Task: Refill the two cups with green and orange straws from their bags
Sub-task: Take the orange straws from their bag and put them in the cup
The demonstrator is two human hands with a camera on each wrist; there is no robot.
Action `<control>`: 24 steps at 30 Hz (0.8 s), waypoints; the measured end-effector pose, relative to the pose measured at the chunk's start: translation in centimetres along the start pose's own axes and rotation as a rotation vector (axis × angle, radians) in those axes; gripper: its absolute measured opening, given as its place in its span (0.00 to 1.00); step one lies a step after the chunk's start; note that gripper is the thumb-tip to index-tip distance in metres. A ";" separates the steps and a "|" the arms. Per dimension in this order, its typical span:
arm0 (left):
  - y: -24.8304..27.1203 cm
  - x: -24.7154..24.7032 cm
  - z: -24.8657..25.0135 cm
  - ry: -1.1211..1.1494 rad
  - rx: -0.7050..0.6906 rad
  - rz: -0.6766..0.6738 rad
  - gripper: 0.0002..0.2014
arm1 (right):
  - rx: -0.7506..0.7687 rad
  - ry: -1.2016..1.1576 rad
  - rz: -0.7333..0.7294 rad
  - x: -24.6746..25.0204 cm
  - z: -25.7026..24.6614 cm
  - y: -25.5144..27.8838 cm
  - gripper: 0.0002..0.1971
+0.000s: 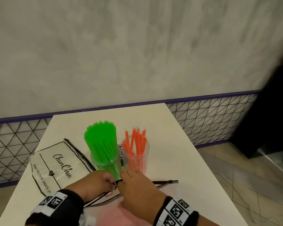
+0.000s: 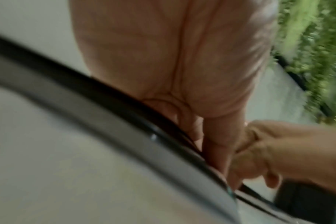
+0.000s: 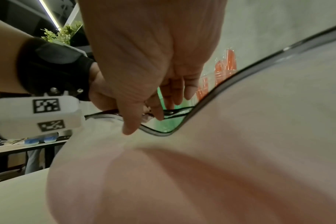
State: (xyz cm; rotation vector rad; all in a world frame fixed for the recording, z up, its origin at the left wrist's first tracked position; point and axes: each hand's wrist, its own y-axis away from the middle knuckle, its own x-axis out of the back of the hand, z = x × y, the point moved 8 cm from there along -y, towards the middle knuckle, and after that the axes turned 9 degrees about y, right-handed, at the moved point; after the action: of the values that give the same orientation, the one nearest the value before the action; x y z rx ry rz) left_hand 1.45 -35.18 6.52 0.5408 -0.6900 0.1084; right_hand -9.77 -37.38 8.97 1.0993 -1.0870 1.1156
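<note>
Two hands meet at the zipper edge of the near bag (image 1: pixel 114 207) of orange straws: left hand (image 1: pixel 95 183) and right hand (image 1: pixel 137 188) both pinching its top strip. Just behind: green straw cup (image 1: pixel 107 162), orange straw cup (image 1: pixel 137 159). "ChunChun" bag (image 1: pixel 55 165) lies flat, left, on white table (image 1: pixel 178 152).

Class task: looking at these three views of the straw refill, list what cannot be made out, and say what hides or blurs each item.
- Contents of the near bag: head view, cut off by the bottom edge and covered by both hands.
- Zipper pull: head view, hidden between left hand and right hand.
- Label behind the green straws: head view, mostly blocked by the cups.
- Left wrist view: motion-blurred throughout.
</note>
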 end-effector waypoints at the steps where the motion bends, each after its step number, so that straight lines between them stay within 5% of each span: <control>1: 0.0 0.1 -0.1 0.027 0.018 -0.004 0.06 | -0.005 0.016 -0.026 -0.1 -0.1 0.2 0.25; 7: -0.6 -0.4 0.6 0.107 -0.007 0.052 0.05 | 0.021 -0.027 -0.051 -1.8 -1.8 0.4 0.06; 14: 0.0 -1.1 3.0 -0.104 -0.162 0.065 0.16 | 0.211 -0.246 -0.272 0.1 -4.0 0.8 0.14; 21: 0.8 -2.3 4.4 -0.225 -0.226 -0.001 0.27 | 0.047 -0.265 -0.097 -2.4 -2.8 -0.7 0.22; 24: 1.7 -2.9 4.1 -0.271 -0.189 -0.120 0.35 | -0.067 -0.270 -0.165 -5.2 -2.4 0.9 0.31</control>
State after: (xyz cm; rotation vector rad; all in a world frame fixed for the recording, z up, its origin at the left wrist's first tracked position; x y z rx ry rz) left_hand -3.59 -35.58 8.00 0.4171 -0.9193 -0.1447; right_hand -11.03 -35.49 3.67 1.2869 -1.2093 0.8117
